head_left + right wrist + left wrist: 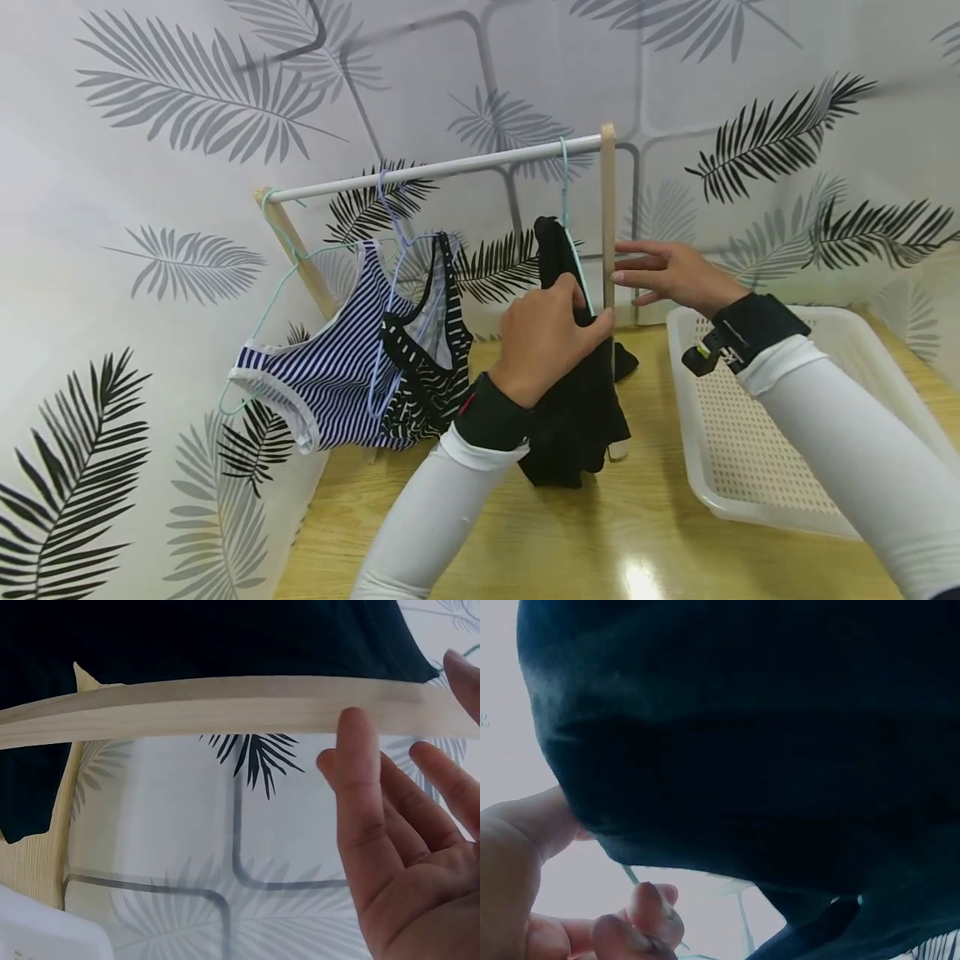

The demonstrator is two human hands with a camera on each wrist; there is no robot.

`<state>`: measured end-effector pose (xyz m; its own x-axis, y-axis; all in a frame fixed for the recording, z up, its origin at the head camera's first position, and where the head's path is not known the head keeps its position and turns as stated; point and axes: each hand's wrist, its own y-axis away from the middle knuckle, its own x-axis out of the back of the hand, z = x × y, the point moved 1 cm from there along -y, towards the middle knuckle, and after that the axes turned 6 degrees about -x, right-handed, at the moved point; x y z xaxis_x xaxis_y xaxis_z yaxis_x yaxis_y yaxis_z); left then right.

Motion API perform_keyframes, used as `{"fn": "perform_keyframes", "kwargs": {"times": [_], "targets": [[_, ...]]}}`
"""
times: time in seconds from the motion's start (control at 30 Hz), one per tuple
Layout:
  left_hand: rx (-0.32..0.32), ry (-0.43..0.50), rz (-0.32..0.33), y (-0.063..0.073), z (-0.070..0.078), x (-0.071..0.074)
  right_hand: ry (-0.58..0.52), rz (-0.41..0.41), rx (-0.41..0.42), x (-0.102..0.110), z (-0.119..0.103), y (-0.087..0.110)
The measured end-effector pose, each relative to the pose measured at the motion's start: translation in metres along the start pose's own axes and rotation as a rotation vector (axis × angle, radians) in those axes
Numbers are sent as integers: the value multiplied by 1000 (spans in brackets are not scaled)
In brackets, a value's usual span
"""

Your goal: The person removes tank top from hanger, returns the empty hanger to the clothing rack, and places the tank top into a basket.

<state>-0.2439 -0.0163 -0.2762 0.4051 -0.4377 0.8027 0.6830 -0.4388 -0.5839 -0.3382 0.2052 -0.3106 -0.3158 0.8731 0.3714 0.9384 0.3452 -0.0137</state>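
In the head view, a black garment (558, 392) hangs at the right end of a rack on a pale green hanger (565, 179). My left hand (536, 337) is at the garment's upper right edge, its fingers curled beside the hanger's sloping arm. From the left wrist, the thumb goes behind the edge of the dark cloth (727, 750), and the curled fingertips (649, 904) show below it by the hanger wire. My right hand (675, 275) is spread beside the wooden upright (608, 217), fingertips right at the wood and holding nothing. The right wrist view shows its fingers apart.
To the left on the white rail (450, 167) hang a blue-and-white striped top (337, 367) and a black-and-white patterned top (427, 375). A white plastic basket (693, 450) stands on the wooden table (480, 533) at right. Behind is a leaf-patterned wall covering (225, 92).
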Motion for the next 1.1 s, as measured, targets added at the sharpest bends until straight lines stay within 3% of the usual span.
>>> {"fn": "perform_keyframes", "kwargs": {"times": [0.17, 0.3, 0.53, 0.83, 1.1], "targets": [[57, 110, -78, 1, -7, 2, 12, 46, 10, -4, -2, -4], [70, 161, -87, 3, -12, 5, 32, 88, 23, -5, -2, -5], [116, 215, -28, 7, -23, 5, 60, 134, 70, -8, -4, -7], [101, 230, 70, 11, -30, 2, 219, 198, 171, -11, -1, -11], [87, 225, 99, 9, -34, 0, 330, 268, 266, -13, 3, -16]]}}
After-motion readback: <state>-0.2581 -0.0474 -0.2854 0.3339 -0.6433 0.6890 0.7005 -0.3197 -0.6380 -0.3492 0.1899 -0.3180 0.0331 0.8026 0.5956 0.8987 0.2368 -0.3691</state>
